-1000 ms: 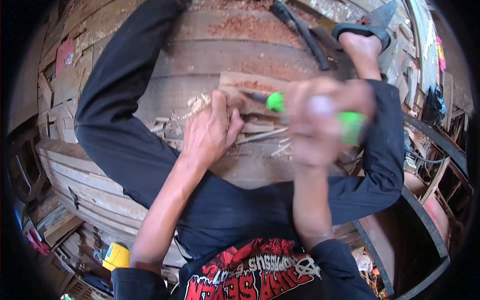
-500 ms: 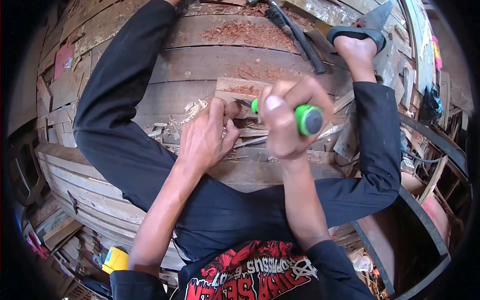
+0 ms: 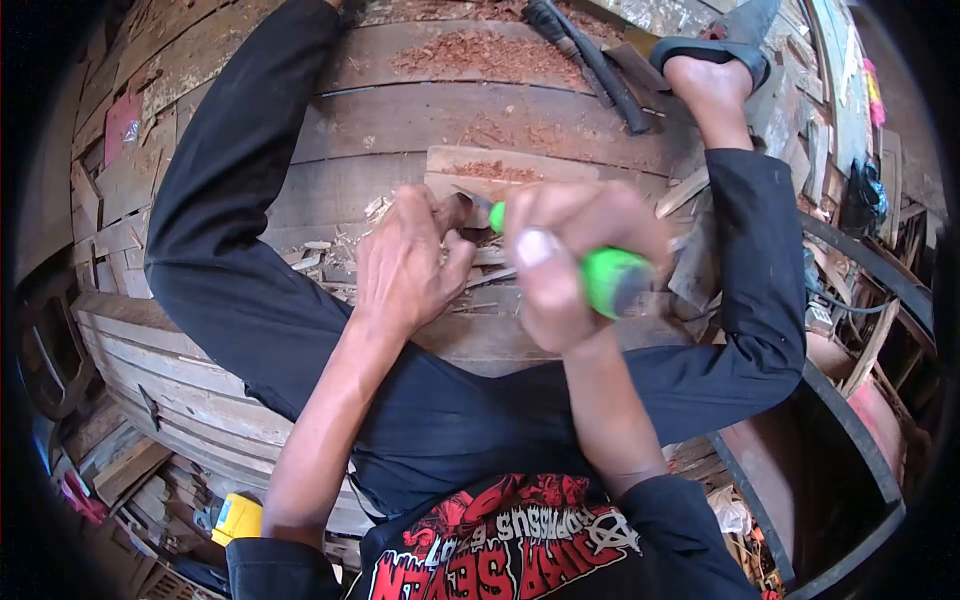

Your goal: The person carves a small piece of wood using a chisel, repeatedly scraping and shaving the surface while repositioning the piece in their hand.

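Observation:
My right hand (image 3: 580, 250) is wrapped round a chisel with a bright green handle (image 3: 612, 280) and a dark end cap. Its short metal blade (image 3: 474, 198) points left, at a small brown piece of wood (image 3: 456, 214). The fingers of my left hand (image 3: 405, 255) are closed on that piece, which they partly cover. Where the blade meets the wood is too small to make out. Just beyond both hands lies a flat board (image 3: 530, 165) with reddish shavings on it.
Reddish wood shavings (image 3: 480, 55) lie on the plank floor (image 3: 370, 125). A dark long-handled tool (image 3: 590, 65) rests near my sandalled foot (image 3: 710, 75). Pale wood chips (image 3: 320, 250) are scattered by my left hand. A saw blade (image 3: 750, 25) is beyond the foot.
My right hand has rolled and shifted slightly, and the handle's end has dropped toward me. More of the blade shows now. My left hand stays nearly in place, still gripping the wood.

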Tool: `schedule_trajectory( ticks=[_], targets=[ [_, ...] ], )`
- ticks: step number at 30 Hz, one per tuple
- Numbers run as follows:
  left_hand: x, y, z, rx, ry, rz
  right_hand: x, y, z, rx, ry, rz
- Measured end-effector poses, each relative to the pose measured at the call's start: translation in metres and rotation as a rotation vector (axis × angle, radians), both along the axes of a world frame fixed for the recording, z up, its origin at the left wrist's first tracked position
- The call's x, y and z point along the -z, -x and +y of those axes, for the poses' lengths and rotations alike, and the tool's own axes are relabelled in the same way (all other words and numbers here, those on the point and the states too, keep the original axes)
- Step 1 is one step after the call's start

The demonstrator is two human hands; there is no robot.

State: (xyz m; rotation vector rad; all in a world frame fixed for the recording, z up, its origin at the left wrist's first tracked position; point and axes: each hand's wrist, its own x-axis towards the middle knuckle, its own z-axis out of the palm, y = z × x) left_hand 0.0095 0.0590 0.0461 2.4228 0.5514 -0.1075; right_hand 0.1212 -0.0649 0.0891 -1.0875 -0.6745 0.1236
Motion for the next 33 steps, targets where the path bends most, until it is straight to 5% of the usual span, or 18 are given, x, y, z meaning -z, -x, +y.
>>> schedule_trajectory(
  ticks=[9,28,33],
  targets=[
    [0.007,0.006,-0.001,0.092,-0.025,-0.16,-0.019,-0.013,-0.001,-0.131,-0.056,-0.016],
    [-0.001,0.003,0.0,0.051,0.018,-0.032,-0.014,-0.001,0.003,-0.021,0.03,-0.034],
    [0.007,0.009,-0.004,0.114,-0.018,-0.199,-0.064,-0.02,-0.014,-0.207,-0.07,0.011]
  ],
)
